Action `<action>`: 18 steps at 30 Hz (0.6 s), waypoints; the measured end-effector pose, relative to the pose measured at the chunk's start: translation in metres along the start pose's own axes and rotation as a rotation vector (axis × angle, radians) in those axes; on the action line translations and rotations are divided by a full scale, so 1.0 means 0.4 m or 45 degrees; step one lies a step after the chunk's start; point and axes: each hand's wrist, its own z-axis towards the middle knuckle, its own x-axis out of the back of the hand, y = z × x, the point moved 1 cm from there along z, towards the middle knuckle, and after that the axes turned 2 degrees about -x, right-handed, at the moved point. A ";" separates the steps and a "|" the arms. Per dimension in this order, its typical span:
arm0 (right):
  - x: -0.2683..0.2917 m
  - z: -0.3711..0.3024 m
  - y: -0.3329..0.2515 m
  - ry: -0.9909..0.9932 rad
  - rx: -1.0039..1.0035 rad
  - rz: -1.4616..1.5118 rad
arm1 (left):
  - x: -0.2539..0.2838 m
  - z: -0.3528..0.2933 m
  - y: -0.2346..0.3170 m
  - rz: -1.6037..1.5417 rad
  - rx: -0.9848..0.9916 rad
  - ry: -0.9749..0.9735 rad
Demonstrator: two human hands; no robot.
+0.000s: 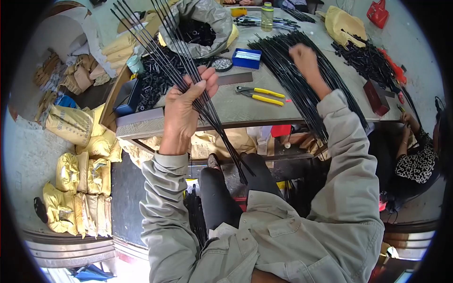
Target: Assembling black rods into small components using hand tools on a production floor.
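Closed around a bunch of long thin black rods (225, 140), my left hand (185, 106) is raised above the table's near edge. The rods fan out in two groups above the fingers and come together below them, reaching down toward my lap. My right hand (306, 62) is over a wide pile of similar black rods (283, 66) on the table. Its fingers are curled in, and whatever they may hold is hidden. Between the hands lie pliers (266, 98) with yellow handles.
Small black parts (153, 80) are heaped on the left beside a grey plastic bag (167, 33). A blue box (245, 62), a round dish (222, 64) and a bottle (266, 19) stand farther back. Another person (415, 160) sits at the right. Sacks (71, 125) are stacked left.
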 end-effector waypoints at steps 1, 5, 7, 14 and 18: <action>-0.025 -0.058 0.040 -0.137 -0.048 -0.162 | 0.002 0.003 -0.004 -0.007 0.007 -0.004; -0.011 -0.156 0.017 -0.341 -0.087 -0.646 | 0.000 0.007 -0.011 0.034 0.017 -0.045; 0.012 -0.158 -0.114 -0.348 0.044 -0.392 | -0.010 0.008 -0.023 0.025 0.014 -0.075; 0.035 -0.272 -0.539 -1.244 -0.124 1.484 | -0.016 0.001 -0.011 0.233 -0.009 -0.086; 0.037 -0.266 -0.561 -1.310 -0.312 1.751 | 0.059 -0.059 0.109 1.077 -0.023 -0.063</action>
